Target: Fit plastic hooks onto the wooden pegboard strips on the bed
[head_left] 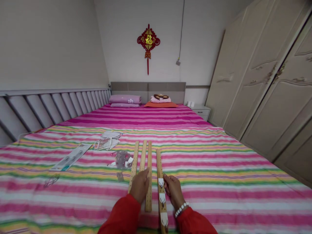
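Observation:
Several pale wooden strips dotted with small holes lie lengthwise on the striped bedspread. My left hand (pixel 140 186) is closed over the left group, its thumb beside a wooden strip (pixel 148 195); the other fingers are mostly hidden. Apart on the right lies another wooden strip (pixel 159 162), carrying white adhesive hooks in a row, among them an upper hook (pixel 161 183), a middle hook (pixel 162 198) and a lower hook (pixel 164 219). My right hand (pixel 174 190), fingers curled, pinches this strip's right edge beside the upper hook.
Left of the strips lie a grey patterned bag (pixel 123 158) with white hooks on it, clear packaging (pixel 107 143), a long blister card (pixel 71 157) and thin loops (pixel 51 180). Pillows (pixel 125 99) rest by the headboard (pixel 168 89). A bed rail (pixel 58 102) runs left; wardrobes (pixel 255 74) stand right.

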{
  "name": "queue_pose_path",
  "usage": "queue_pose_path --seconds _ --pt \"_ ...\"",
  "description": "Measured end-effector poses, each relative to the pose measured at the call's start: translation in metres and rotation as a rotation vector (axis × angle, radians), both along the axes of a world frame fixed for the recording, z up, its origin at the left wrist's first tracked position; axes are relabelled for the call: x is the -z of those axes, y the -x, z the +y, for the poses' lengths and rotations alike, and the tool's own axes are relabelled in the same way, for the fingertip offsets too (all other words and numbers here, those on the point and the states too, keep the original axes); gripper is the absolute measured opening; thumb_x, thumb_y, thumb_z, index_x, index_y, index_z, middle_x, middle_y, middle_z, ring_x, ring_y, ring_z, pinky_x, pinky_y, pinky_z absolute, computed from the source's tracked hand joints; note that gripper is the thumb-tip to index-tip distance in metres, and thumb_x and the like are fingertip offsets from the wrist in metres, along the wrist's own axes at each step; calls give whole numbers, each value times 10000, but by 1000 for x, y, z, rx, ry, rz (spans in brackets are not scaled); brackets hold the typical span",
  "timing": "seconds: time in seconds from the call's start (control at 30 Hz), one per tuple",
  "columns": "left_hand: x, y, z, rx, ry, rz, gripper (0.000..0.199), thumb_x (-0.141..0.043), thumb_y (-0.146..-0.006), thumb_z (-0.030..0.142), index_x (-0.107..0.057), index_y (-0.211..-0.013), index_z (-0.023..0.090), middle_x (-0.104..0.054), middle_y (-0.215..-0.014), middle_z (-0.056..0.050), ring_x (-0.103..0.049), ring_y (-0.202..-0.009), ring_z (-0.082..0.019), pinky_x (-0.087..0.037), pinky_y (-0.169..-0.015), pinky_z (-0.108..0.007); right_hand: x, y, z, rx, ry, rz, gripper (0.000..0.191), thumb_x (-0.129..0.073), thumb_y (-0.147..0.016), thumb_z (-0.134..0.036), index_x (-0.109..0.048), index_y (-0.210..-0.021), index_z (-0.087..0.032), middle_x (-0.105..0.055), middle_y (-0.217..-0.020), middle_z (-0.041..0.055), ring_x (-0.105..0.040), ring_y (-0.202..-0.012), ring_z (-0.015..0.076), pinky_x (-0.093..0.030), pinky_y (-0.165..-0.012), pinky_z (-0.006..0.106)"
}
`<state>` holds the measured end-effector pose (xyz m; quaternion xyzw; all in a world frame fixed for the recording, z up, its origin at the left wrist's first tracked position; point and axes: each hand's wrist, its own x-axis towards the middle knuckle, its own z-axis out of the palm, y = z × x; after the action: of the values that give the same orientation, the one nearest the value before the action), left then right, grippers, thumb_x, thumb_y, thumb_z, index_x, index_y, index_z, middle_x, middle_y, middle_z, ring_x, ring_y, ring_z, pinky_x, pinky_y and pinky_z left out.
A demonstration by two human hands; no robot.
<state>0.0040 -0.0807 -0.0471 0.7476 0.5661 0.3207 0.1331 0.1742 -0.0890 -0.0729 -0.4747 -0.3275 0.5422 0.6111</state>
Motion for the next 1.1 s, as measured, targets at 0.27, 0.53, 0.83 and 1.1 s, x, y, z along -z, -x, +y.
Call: queue_pose_path --seconds 0.27,0.53,0.83,1.1 --pt "-19 87 51 -342 -116 208 267 -516 -776 133 -687 -982 134 -696 -999 -114 -611 -967 -245 -463 -885 -349 3 0 2 -12 29 72 420 -705 -656 -509 -459 -503 -205 -374 -299 -100 -218 -246 32 -101 -302 207" --pt "-20 85 54 -380 -36 377 219 -500 -830 194 -717 -840 172 -688 -877 -109 -606 -889 -252 -437 -804 -335 1 -1 2 -14 37 68 387 -708 -649 -475 -471 -511 -203 -383 -293 -98 -220 -248 32 -108 -307 203" --pt "-19 94 39 -308 -118 -94 198 -526 -741 319 -643 -657 185 -613 -674 -32 -558 -673 -180 -439 -667 -287 4 -2 3 -34 29 75 370 -697 -666 -454 -474 -512 -203 -386 -294 -94 -215 -250 34 -100 -309 205" --pt "-36 64 14 -98 193 -699 362 -680 -606 508 -658 -740 172 -670 -719 -20 -600 -697 -169 -471 -655 -264 5 -2 4 -31 -3 121 357 -716 -658 -442 -487 -544 -194 -433 -333 -90 -215 -254 22 -106 -303 193"
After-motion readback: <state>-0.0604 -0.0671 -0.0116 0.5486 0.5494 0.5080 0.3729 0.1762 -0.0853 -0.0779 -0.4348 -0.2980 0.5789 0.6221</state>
